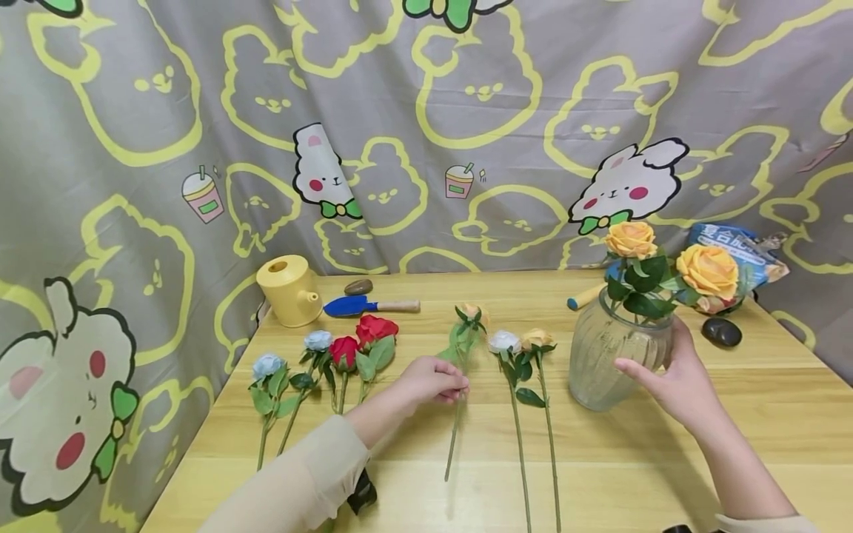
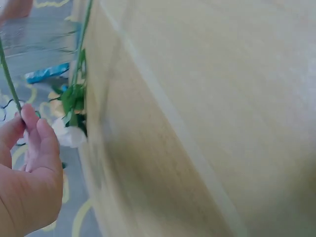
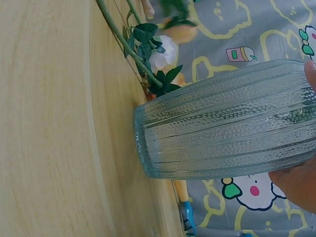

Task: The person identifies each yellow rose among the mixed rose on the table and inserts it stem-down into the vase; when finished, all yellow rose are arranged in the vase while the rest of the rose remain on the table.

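My left hand (image 1: 433, 379) pinches the thin green stem (image 2: 10, 81) of a pale orange rose (image 1: 474, 314) between thumb and fingertips; its bloom points away from me. My right hand (image 1: 683, 377) grips the right side of a ribbed clear glass vase (image 1: 600, 363), the thumb toward the front. Two yellow-orange roses (image 1: 708, 275) stand in the vase, blooms above its rim. In the right wrist view the textured glass vase (image 3: 222, 128) fills the centre. Between the hands, a white rose (image 1: 504, 342) and a pale yellow rose (image 1: 537, 339) lie side by side on the table.
On the left lie two light blue roses (image 1: 268, 366) and two red roses (image 1: 377, 330). Behind them are a yellow watering can (image 1: 293, 292), a blue trowel (image 1: 349, 306) and a brown stone (image 1: 358, 286). A black stone (image 1: 722, 332) and a blue bag (image 1: 746, 255) sit at right.
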